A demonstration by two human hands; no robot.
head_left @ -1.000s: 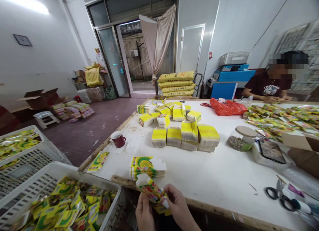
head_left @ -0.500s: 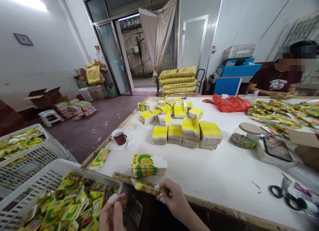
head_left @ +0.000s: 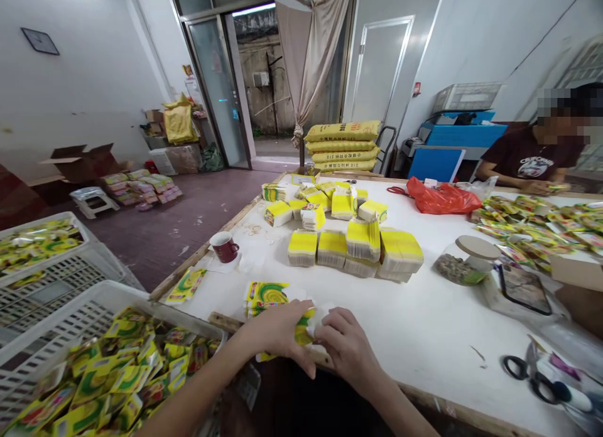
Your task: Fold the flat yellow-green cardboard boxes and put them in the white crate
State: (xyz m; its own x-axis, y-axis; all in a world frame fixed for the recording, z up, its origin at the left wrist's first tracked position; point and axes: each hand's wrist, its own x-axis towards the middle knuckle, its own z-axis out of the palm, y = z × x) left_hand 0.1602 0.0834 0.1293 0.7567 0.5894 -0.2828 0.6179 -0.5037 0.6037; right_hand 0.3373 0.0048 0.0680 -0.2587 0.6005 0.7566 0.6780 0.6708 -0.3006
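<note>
Currently the left hand [head_left: 277,330] spans a yellow carton [head_left: 304,331] above the table's [head_left: 424,336] near edge, thumb spread from fingers; the right hand [head_left: 346,349] curls its fingers at the white end. Whether either grips is unclear. Yellow cartons fill the near-left crate [head_left: 101,292].

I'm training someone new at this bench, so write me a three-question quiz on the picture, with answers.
1. Fill in: the packaging between the left hand and the right hand shows white, yellow and ____.
2. True or false: the mug lies on its side.
3. What is nearest the phone? (a) mug, (b) jar, (c) red bag.

Key: 1. green; 2. false, it stands upright; 3. b.
</note>
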